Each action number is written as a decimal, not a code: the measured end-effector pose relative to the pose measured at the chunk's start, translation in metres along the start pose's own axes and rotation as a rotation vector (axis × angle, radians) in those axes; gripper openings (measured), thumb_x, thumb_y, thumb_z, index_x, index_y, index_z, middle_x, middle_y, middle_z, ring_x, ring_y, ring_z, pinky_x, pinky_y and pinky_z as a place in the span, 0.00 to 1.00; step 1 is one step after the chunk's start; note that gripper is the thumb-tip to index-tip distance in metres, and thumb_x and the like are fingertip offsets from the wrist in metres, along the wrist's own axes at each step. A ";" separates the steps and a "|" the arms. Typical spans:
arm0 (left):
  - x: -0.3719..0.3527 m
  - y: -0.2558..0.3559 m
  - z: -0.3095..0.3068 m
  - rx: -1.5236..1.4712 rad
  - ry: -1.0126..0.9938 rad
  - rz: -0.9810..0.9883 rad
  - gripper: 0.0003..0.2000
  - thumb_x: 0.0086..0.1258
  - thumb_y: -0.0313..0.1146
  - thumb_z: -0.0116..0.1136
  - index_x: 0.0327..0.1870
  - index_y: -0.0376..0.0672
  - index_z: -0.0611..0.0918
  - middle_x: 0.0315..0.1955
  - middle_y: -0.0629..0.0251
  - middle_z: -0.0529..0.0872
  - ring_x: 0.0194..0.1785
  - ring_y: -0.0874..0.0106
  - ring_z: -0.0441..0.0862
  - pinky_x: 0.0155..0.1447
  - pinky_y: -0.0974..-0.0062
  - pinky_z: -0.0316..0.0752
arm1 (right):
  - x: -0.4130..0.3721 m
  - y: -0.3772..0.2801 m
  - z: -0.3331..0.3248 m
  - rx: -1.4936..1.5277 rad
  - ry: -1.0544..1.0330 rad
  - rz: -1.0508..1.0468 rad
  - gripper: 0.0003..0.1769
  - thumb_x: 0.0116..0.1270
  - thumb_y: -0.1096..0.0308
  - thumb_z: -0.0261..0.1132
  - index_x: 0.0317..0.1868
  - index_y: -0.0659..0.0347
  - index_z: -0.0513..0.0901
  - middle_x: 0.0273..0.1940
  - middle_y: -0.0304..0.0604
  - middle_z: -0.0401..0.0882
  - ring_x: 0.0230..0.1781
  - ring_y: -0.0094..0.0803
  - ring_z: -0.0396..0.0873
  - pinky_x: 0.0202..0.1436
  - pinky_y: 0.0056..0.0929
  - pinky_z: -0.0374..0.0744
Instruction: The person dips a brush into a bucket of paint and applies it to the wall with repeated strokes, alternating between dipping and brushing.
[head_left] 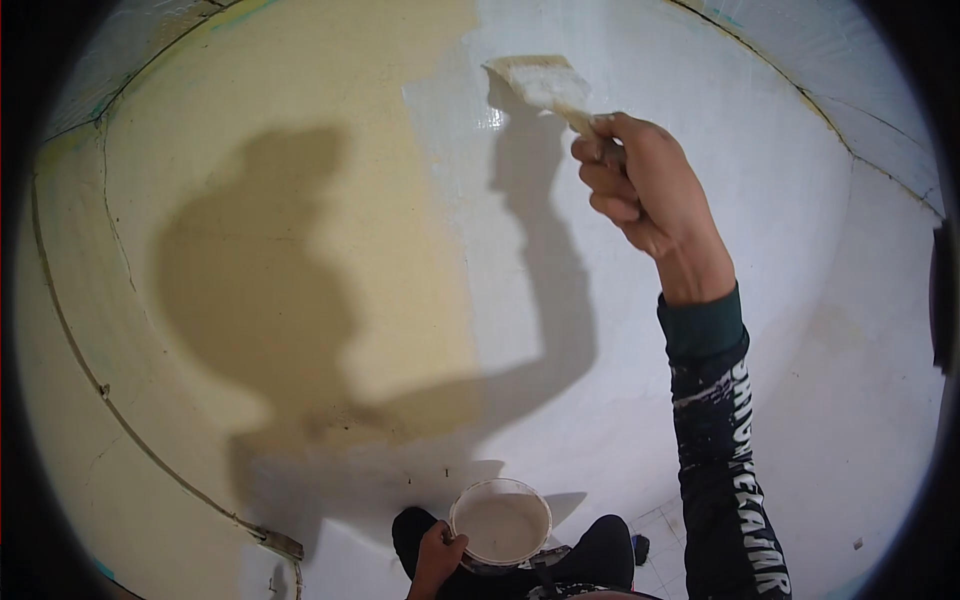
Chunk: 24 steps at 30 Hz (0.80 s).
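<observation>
My right hand (640, 185) is raised at the upper right, its fingers wrapped round the handle of a wide paintbrush (545, 85). White paint coats the brush, and its bristle edge is at the wall (400, 230), near the top of the white area. Low in the view, my left hand (438, 555) grips the left rim of a round white bucket (503, 520). Pale paint fills part of this bucket, which sits between my knees. The wall is yellow on the left and white on the right and along the bottom.
A cable (75, 325) runs down the left wall to a small box (280, 543). Cracked seams edge the ceiling. Shadows of my head and arm fall on the wall. Floor tiles (655, 540) and a small dark object (640, 548) show by my right knee.
</observation>
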<state>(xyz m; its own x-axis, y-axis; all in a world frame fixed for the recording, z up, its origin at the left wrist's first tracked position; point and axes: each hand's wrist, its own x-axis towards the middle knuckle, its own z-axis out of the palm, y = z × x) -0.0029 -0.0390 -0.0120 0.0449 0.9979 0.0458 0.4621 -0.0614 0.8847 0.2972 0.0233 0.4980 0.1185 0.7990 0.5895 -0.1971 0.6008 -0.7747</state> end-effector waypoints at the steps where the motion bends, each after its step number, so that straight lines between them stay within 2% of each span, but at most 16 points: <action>1: 0.000 0.002 0.001 -0.059 0.004 -0.039 0.14 0.60 0.33 0.68 0.29 0.35 0.75 0.22 0.62 0.75 0.26 0.73 0.74 0.32 0.67 0.73 | -0.005 -0.002 -0.003 -0.028 -0.004 -0.020 0.09 0.79 0.66 0.52 0.43 0.64 0.71 0.32 0.37 0.72 0.18 0.15 0.54 0.16 0.17 0.55; 2: 0.001 0.003 0.001 -0.118 0.009 -0.077 0.17 0.58 0.37 0.69 0.27 0.35 0.73 0.20 0.60 0.71 0.27 0.71 0.70 0.34 0.65 0.70 | -0.007 -0.007 0.000 -0.029 -0.004 -0.026 0.09 0.79 0.66 0.52 0.43 0.64 0.71 0.32 0.37 0.72 0.18 0.15 0.54 0.16 0.17 0.55; 3: 0.003 -0.005 0.002 -0.119 0.011 -0.074 0.17 0.58 0.37 0.69 0.27 0.35 0.73 0.20 0.60 0.71 0.27 0.71 0.70 0.34 0.65 0.70 | -0.009 -0.013 0.005 -0.218 0.064 -0.164 0.09 0.78 0.67 0.53 0.47 0.64 0.72 0.32 0.36 0.72 0.18 0.15 0.55 0.17 0.17 0.56; 5: 0.005 -0.024 0.006 -0.096 -0.025 -0.058 0.10 0.62 0.30 0.67 0.32 0.33 0.78 0.24 0.64 0.78 0.27 0.74 0.80 0.30 0.69 0.79 | 0.002 -0.017 0.003 -0.705 0.222 -0.528 0.11 0.74 0.69 0.58 0.53 0.63 0.79 0.29 0.36 0.74 0.19 0.18 0.61 0.21 0.22 0.62; 6: 0.004 -0.024 0.006 -0.097 -0.023 -0.060 0.10 0.62 0.30 0.67 0.32 0.33 0.78 0.24 0.64 0.78 0.27 0.74 0.80 0.30 0.69 0.79 | 0.010 -0.021 0.004 -0.704 0.219 -0.527 0.11 0.74 0.69 0.58 0.53 0.63 0.79 0.29 0.36 0.74 0.19 0.18 0.61 0.21 0.22 0.62; 8: 0.004 -0.023 0.008 -0.183 0.003 -0.115 0.16 0.58 0.36 0.69 0.27 0.35 0.73 0.20 0.60 0.73 0.27 0.71 0.71 0.34 0.65 0.71 | 0.026 -0.030 0.011 -1.084 0.317 -0.969 0.12 0.71 0.71 0.61 0.51 0.65 0.81 0.25 0.46 0.79 0.19 0.31 0.71 0.26 0.33 0.71; 9: 0.004 -0.017 0.007 -0.185 0.004 -0.119 0.16 0.58 0.36 0.69 0.27 0.35 0.73 0.20 0.60 0.73 0.27 0.71 0.71 0.34 0.65 0.71 | 0.030 -0.052 0.023 -1.093 0.246 -0.779 0.09 0.72 0.76 0.56 0.45 0.76 0.79 0.27 0.59 0.82 0.23 0.45 0.80 0.28 0.40 0.75; 10: 0.002 -0.007 0.004 -0.166 0.009 -0.112 0.16 0.58 0.36 0.69 0.27 0.35 0.73 0.20 0.60 0.73 0.27 0.71 0.71 0.34 0.65 0.71 | 0.052 -0.051 0.022 -1.094 0.242 -0.774 0.09 0.72 0.76 0.56 0.45 0.76 0.79 0.27 0.59 0.82 0.23 0.45 0.80 0.28 0.40 0.75; 12: 0.001 -0.010 0.005 -0.148 0.015 -0.107 0.16 0.58 0.36 0.69 0.27 0.35 0.73 0.21 0.60 0.73 0.26 0.70 0.71 0.34 0.65 0.71 | 0.090 -0.039 0.018 -1.116 0.244 -1.107 0.13 0.68 0.80 0.60 0.50 0.78 0.81 0.35 0.72 0.84 0.33 0.60 0.86 0.37 0.48 0.81; 14: 0.006 -0.031 0.009 -0.101 -0.024 -0.050 0.10 0.63 0.29 0.66 0.32 0.33 0.76 0.24 0.65 0.76 0.26 0.73 0.82 0.29 0.69 0.82 | 0.084 -0.035 0.024 -1.142 0.240 -1.009 0.12 0.68 0.79 0.60 0.49 0.77 0.82 0.35 0.72 0.84 0.34 0.61 0.86 0.39 0.50 0.82; 15: 0.006 -0.026 0.007 -0.100 -0.024 -0.051 0.10 0.63 0.29 0.66 0.32 0.33 0.76 0.24 0.65 0.76 0.26 0.73 0.82 0.29 0.69 0.82 | 0.078 -0.032 0.026 -1.168 0.237 -0.911 0.12 0.67 0.79 0.60 0.48 0.77 0.82 0.36 0.72 0.84 0.35 0.63 0.86 0.42 0.51 0.84; 17: 0.002 -0.012 0.002 -0.002 -0.020 -0.008 0.09 0.63 0.29 0.65 0.33 0.33 0.77 0.25 0.65 0.77 0.26 0.73 0.82 0.29 0.70 0.82 | 0.069 -0.007 0.015 -1.209 0.236 -0.995 0.11 0.66 0.78 0.61 0.47 0.74 0.81 0.33 0.70 0.83 0.35 0.64 0.84 0.40 0.53 0.82; 19: 0.004 -0.024 0.006 -0.054 -0.024 -0.030 0.09 0.63 0.29 0.66 0.33 0.33 0.78 0.25 0.65 0.77 0.26 0.74 0.81 0.29 0.70 0.82 | 0.045 0.009 0.009 -1.245 0.233 -1.077 0.10 0.65 0.76 0.61 0.45 0.71 0.80 0.31 0.67 0.82 0.35 0.66 0.83 0.39 0.55 0.81; 21: 0.003 -0.027 0.006 -0.108 -0.026 -0.049 0.09 0.63 0.29 0.66 0.34 0.33 0.78 0.25 0.65 0.77 0.26 0.75 0.80 0.30 0.71 0.81 | 0.011 0.017 0.007 -1.317 0.158 -0.758 0.10 0.64 0.78 0.60 0.45 0.70 0.81 0.31 0.68 0.82 0.36 0.66 0.82 0.42 0.56 0.81; 22: 0.001 -0.019 0.003 -0.071 -0.019 -0.039 0.09 0.63 0.29 0.66 0.34 0.33 0.78 0.26 0.65 0.77 0.26 0.75 0.80 0.30 0.71 0.80 | -0.004 0.017 0.005 -1.318 0.157 -0.756 0.10 0.64 0.78 0.60 0.45 0.70 0.81 0.31 0.68 0.82 0.36 0.66 0.82 0.42 0.56 0.81; 24: 0.001 -0.019 0.003 -0.034 -0.015 -0.025 0.10 0.63 0.30 0.66 0.34 0.33 0.78 0.26 0.65 0.78 0.27 0.75 0.80 0.30 0.71 0.80 | -0.026 0.010 0.001 -1.293 0.079 -0.610 0.13 0.68 0.76 0.61 0.52 0.68 0.82 0.27 0.62 0.80 0.24 0.53 0.78 0.34 0.44 0.76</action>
<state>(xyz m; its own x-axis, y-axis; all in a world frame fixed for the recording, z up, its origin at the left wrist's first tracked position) -0.0094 -0.0372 -0.0303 0.0468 0.9988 0.0168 0.4327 -0.0354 0.9008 0.2911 0.0078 0.4752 -0.0779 0.3856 0.9194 0.9072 0.4098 -0.0950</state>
